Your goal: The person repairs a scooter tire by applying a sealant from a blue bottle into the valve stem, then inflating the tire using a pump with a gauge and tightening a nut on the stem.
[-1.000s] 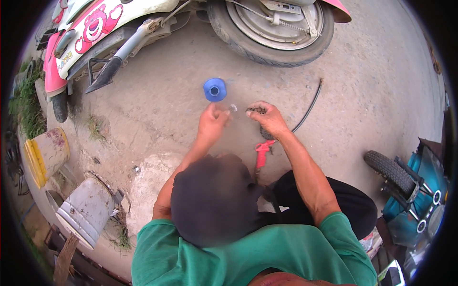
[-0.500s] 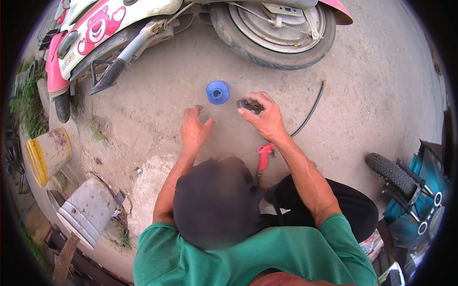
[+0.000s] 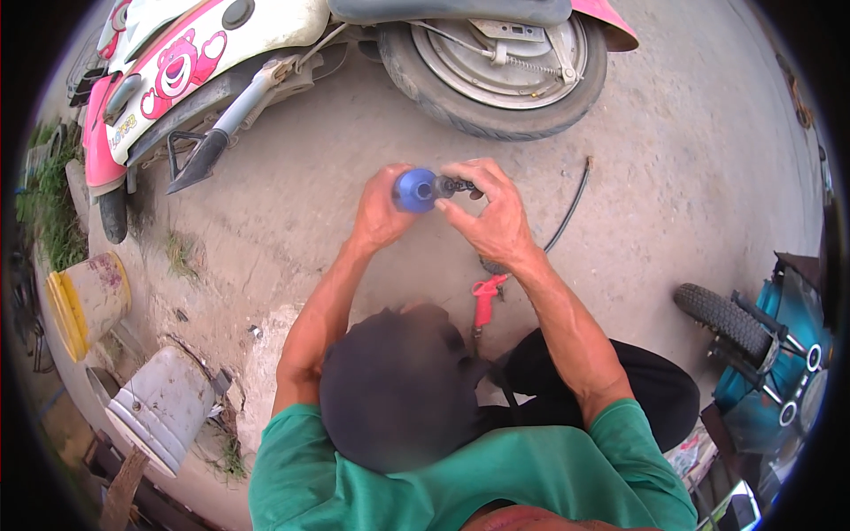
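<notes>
Holding the blue cap-like cup up over the concrete ground, the left hand has its fingers wrapped round it. Just beside it, touching, the right hand pinches a small dark metal part at the cup's mouth. Keeping the cup steady and level while the part goes in straight would seem wise. A red air-gun tool lies below, a scooter wheel beyond.

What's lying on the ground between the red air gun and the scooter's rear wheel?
In the head view, only bare concrete lies between the red air gun and the rear wheel; a black hose runs alongside.
</notes>
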The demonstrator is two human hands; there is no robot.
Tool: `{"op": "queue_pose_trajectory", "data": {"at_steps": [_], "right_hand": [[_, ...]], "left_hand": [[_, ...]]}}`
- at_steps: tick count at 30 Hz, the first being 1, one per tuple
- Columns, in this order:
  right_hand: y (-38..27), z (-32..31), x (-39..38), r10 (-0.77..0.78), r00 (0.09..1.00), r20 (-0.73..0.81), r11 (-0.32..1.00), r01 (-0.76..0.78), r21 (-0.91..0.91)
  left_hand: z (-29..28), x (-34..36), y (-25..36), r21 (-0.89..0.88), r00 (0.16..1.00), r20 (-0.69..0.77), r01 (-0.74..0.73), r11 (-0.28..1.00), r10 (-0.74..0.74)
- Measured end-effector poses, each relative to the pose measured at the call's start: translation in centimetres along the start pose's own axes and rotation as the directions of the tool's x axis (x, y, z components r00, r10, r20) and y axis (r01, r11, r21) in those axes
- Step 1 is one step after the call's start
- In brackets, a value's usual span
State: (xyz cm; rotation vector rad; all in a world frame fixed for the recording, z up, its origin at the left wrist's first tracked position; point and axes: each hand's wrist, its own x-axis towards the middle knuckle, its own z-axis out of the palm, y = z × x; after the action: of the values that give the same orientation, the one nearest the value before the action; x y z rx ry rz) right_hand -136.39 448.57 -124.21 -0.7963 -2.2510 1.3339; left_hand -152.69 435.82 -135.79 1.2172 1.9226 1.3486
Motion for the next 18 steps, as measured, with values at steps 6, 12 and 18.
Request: {"op": "queue_pose_trajectory", "data": {"at_steps": [6,12,18], "right_hand": [[0.8,-0.7,-0.1,-0.037,0.99,0.134,0.999,0.041,-0.027],[0.2,-1.6,0.2,-0.047,0.978,0.202,0.991,0.071,-0.11],[0.9,-2.0,0.2,-0.043,0.963,0.266,0.974,0.1,-0.203]], "left_hand": [[-1.0,-0.2,2.5,0.152,0.991,0.046,-0.134,0.979,0.128],[-1.9,-0.5,2.5,0.227,0.981,0.109,-0.184,0.956,0.163],[-2.5,-1.1,2.9,0.354,0.979,0.158,-0.18,0.918,0.131]]}}
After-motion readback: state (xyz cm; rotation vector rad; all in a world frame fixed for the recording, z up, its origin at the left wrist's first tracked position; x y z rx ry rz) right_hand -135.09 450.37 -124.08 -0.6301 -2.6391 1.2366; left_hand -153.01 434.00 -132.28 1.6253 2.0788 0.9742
